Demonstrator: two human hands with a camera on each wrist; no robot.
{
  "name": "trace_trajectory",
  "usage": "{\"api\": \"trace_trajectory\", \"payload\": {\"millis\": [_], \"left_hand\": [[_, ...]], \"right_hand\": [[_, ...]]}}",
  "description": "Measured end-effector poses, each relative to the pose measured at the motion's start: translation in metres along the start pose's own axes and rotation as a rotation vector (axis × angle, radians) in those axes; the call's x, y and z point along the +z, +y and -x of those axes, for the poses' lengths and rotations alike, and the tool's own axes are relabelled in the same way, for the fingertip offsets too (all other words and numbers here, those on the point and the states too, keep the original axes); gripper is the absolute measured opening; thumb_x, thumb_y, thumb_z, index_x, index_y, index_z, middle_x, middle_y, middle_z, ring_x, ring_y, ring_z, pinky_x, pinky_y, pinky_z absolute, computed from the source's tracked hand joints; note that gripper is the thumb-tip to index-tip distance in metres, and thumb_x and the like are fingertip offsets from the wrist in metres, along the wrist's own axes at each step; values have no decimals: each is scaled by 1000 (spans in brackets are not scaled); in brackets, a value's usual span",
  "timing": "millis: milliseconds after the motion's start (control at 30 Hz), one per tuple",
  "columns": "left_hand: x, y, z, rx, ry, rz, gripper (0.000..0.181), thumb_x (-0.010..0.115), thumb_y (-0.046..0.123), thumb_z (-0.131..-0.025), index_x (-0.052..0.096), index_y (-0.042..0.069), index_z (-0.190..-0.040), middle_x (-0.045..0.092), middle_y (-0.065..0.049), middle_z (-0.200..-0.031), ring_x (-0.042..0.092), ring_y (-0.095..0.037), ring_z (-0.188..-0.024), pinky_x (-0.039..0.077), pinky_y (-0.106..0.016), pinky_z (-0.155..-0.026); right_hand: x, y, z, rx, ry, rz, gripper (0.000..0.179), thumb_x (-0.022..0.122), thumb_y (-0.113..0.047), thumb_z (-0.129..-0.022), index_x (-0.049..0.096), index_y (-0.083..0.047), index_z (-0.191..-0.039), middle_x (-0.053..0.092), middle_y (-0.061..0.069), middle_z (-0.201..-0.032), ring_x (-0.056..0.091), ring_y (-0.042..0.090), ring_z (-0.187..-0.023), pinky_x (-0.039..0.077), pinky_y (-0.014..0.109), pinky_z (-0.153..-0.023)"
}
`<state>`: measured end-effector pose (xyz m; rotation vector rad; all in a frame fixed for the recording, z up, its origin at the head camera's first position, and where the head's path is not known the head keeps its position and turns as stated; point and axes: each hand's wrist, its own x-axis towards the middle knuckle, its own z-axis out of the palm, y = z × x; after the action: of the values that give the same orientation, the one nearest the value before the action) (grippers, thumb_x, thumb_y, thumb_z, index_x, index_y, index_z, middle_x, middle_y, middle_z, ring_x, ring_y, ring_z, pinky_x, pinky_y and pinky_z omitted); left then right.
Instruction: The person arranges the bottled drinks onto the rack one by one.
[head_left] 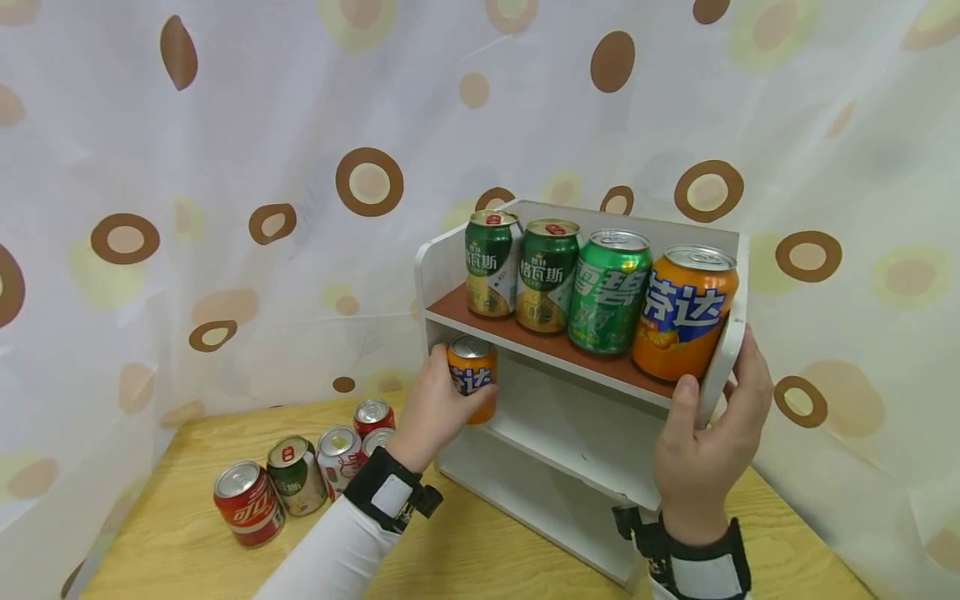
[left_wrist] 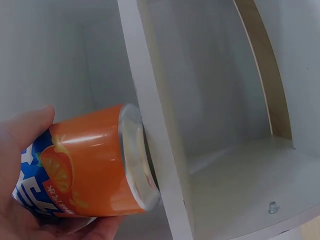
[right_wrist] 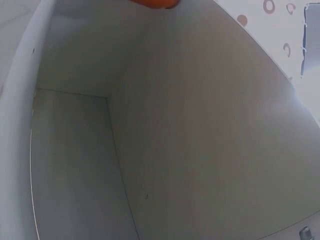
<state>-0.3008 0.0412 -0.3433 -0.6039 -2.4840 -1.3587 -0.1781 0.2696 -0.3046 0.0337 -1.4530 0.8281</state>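
Note:
My left hand (head_left: 435, 408) holds an orange soda can (head_left: 474, 365) upright at the left end of the middle level of a white shelf rack (head_left: 547, 477). In the left wrist view, the rim of the can (left_wrist: 95, 160) is at the edge of a shelf board (left_wrist: 155, 115); whether it bears on the board I cannot tell. My right hand (head_left: 708, 454) grips the rack's right side panel (head_left: 724, 358), thumb at the front and fingers around the outside. The right wrist view shows the rack's inner wall (right_wrist: 210, 120), but not that hand.
On the reddish top level stand two green-and-gold cans (head_left: 491, 262), a green can (head_left: 611, 292) and another orange can (head_left: 684, 312). Several cans, including a red can (head_left: 249, 504) and a green-and-gold can (head_left: 297, 477), stand on the wooden table (head_left: 180, 554) to the left.

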Motion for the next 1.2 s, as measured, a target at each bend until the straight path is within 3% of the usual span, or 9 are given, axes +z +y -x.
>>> {"api": "trace_trajectory", "payload": {"millis": [400, 700, 900, 1200], "left_hand": [[19, -11, -8, 6, 71, 50, 78, 86, 35, -85, 42, 3, -141, 63, -16, -123, 67, -29, -108, 58, -45, -92], [24, -9, -1, -30, 136, 137, 83, 88, 31, -84, 40, 2, -145, 59, -19, -134, 63, -32, -121, 55, -47, -103], [29, -9, 4, -37, 194, 200, 79, 88, 28, -83, 41, 0, -141, 58, -21, -132, 63, -33, -119, 56, -47, -100], [27, -11, 5, -47, 139, 186, 74, 83, 29, -89, 42, 1, -143, 61, -20, -134, 64, -32, -121, 56, -49, -101]], "right_hand": [[0, -3, 0, 20, 0, 12, 54, 53, -7, -94, 46, 8, -146, 53, 22, -147, 49, 17, -135, 41, 20, -106], [1, -2, 0, 17, 4, 0, 54, 53, -7, -94, 46, 9, -145, 53, 22, -147, 50, 17, -134, 42, 20, -106], [0, -2, 0, 18, 5, 6, 55, 53, -7, -94, 47, 8, -146, 53, 21, -147, 50, 16, -134, 42, 20, -106], [-1, 1, 0, 25, 2, 14, 55, 53, -9, -94, 47, 7, -147, 53, 20, -148, 49, 16, -135, 42, 19, -104]]}}
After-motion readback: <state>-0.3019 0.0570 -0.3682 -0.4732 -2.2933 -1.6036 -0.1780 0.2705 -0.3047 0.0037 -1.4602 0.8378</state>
